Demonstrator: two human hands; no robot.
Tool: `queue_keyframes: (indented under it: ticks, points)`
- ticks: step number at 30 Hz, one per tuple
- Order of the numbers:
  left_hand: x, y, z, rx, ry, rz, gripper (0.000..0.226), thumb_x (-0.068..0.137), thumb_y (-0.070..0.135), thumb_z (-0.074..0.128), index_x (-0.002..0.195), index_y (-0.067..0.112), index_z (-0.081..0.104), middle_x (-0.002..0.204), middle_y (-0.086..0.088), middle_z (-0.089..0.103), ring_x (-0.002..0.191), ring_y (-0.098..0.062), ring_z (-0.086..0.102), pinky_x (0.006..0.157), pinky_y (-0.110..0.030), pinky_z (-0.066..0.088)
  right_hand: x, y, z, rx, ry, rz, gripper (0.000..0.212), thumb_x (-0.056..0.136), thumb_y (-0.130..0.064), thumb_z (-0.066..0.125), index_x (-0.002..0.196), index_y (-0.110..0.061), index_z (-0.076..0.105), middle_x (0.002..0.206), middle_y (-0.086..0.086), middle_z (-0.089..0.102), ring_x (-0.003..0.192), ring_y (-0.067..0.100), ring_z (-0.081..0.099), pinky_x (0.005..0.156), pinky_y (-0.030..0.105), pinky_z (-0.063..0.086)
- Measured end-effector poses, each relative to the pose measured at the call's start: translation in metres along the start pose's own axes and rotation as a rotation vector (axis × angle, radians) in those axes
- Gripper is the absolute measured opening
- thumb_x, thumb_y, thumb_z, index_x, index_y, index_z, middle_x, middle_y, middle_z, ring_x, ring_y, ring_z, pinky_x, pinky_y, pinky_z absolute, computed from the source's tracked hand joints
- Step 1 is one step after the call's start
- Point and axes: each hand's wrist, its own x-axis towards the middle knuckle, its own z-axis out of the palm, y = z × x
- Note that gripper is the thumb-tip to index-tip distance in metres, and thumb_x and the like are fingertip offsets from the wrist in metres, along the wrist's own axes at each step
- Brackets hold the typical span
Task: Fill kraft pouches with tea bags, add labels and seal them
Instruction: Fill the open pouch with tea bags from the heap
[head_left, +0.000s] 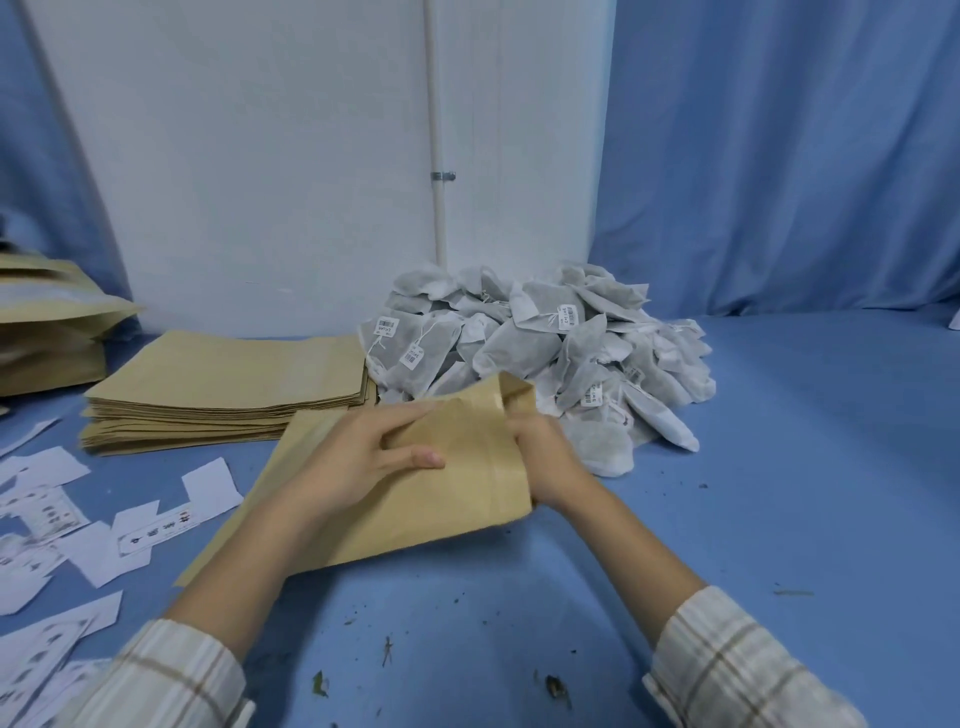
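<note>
Kraft pouch (415, 499) lies on blue worktop (779, 467), mouth end lifted. L hand (363, 457) grips its top face, R hand (545, 457) holds its mouth edge. Behind pouch: tea bag heap (545, 343). Left of pouch: flat pouch stack (228, 384), loose labels (78, 519).

Materials: matt paper, mesh fabric, cloth.
Pouch (415, 499) in both hands: matt brown kraft paper, smooth, creased at the mouth. Beyond the grip, tea bags (540, 353): pale, matt, fibrous mesh with white paper tags. Left of the grip, labels (156, 530): matt white paper. Table cover (779, 467): matt blue cloth.
</note>
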Motion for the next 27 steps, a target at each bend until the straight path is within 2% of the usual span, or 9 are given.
queue_keyframes:
  ticks: [2, 4, 6, 8, 10, 12, 15, 22, 27]
  points:
    - [0.001, 0.006, 0.008, -0.001, -0.079, 0.046, 0.045, 0.071, 0.034, 0.074, 0.105, 0.06, 0.057, 0.104, 0.042, 0.057, 0.098, 0.019, 0.05, 0.08, 0.002, 0.033, -0.005, -0.003, 0.007, -0.208, -0.219, 0.045, 0.02, 0.096, -0.003, 0.041, 0.108, 0.002, 0.056, 0.084, 0.001, 0.054, 0.091, 0.015, 0.052, 0.094, 0.031, 0.04]
    - [0.002, 0.006, 0.01, 0.023, -0.129, 0.054, 0.044, 0.075, 0.033, 0.073, 0.108, 0.056, 0.058, 0.104, 0.042, 0.057, 0.099, 0.02, 0.05, 0.08, 0.001, 0.033, -0.007, 0.0, 0.007, -0.355, -0.361, 0.022, 0.027, 0.1, -0.013, 0.035, 0.121, -0.002, 0.047, 0.083, 0.001, 0.047, 0.086, 0.018, 0.049, 0.092, 0.023, 0.039]
    - [0.002, 0.001, 0.005, 0.043, -0.086, 0.03, 0.044, 0.076, 0.034, 0.072, 0.105, 0.062, 0.055, 0.09, 0.041, 0.059, 0.087, 0.019, 0.052, 0.073, -0.002, 0.035, -0.001, -0.003, 0.004, -0.222, -0.3, 0.051, 0.021, 0.099, -0.009, 0.036, 0.09, -0.017, 0.053, 0.073, -0.006, 0.039, 0.071, 0.006, 0.042, 0.065, 0.002, 0.039]
    - [0.0, -0.008, -0.002, 0.076, -0.011, 0.003, 0.041, 0.077, 0.036, 0.071, 0.104, 0.063, 0.056, 0.084, 0.036, 0.061, 0.081, 0.014, 0.053, 0.069, -0.005, 0.035, 0.002, -0.01, -0.005, -0.037, -0.124, 0.038, 0.029, 0.09, 0.0, 0.051, 0.076, -0.024, 0.059, 0.079, -0.009, 0.057, 0.074, -0.001, 0.049, 0.064, 0.0, 0.04]
    - [-0.001, -0.015, -0.006, 0.133, 0.031, 0.003, 0.044, 0.077, 0.037, 0.071, 0.107, 0.065, 0.053, 0.089, 0.033, 0.061, 0.085, 0.011, 0.053, 0.071, -0.004, 0.035, 0.003, 0.012, -0.022, -0.115, 0.069, -0.001, 0.027, 0.081, -0.001, 0.059, 0.096, -0.02, 0.071, 0.101, -0.001, 0.069, 0.089, 0.007, 0.059, 0.079, 0.011, 0.045]
    - [-0.001, -0.02, -0.007, 0.177, 0.038, 0.019, 0.048, 0.078, 0.037, 0.07, 0.108, 0.068, 0.049, 0.096, 0.031, 0.062, 0.091, 0.009, 0.054, 0.076, -0.005, 0.036, 0.005, 0.044, -0.041, -0.516, 0.191, 0.106, 0.039, 0.079, -0.013, 0.059, 0.116, -0.024, 0.062, 0.121, 0.003, 0.06, 0.11, 0.018, 0.051, 0.095, 0.027, 0.04]
    - [0.001, -0.027, -0.003, 0.225, 0.057, 0.013, 0.046, 0.078, 0.041, 0.069, 0.112, 0.064, 0.049, 0.106, 0.025, 0.063, 0.099, 0.002, 0.055, 0.087, -0.021, 0.042, -0.001, 0.076, -0.055, -0.865, 0.124, 0.418, 0.056, 0.078, -0.035, 0.057, 0.132, -0.032, 0.04, 0.132, 0.009, 0.041, 0.124, 0.032, 0.037, 0.099, 0.044, 0.036]
    - [0.006, -0.032, 0.001, 0.236, 0.091, 0.0, 0.047, 0.077, 0.042, 0.07, 0.114, 0.062, 0.048, 0.106, 0.025, 0.062, 0.1, -0.004, 0.056, 0.089, -0.028, 0.043, -0.013, 0.08, -0.069, -0.355, 0.328, 0.061, 0.038, 0.078, -0.016, 0.072, 0.115, -0.021, 0.065, 0.112, -0.001, 0.063, 0.11, 0.017, 0.055, 0.083, 0.007, 0.033]
    - [0.005, -0.024, 0.001, 0.197, 0.072, 0.042, 0.047, 0.076, 0.039, 0.072, 0.113, 0.06, 0.052, 0.108, 0.029, 0.061, 0.102, 0.001, 0.055, 0.09, -0.022, 0.042, -0.021, 0.039, -0.064, -0.192, 0.159, -0.139, 0.037, 0.069, -0.013, 0.079, 0.103, -0.025, 0.071, 0.102, -0.012, 0.062, 0.096, 0.0, 0.055, 0.081, 0.002, 0.037]
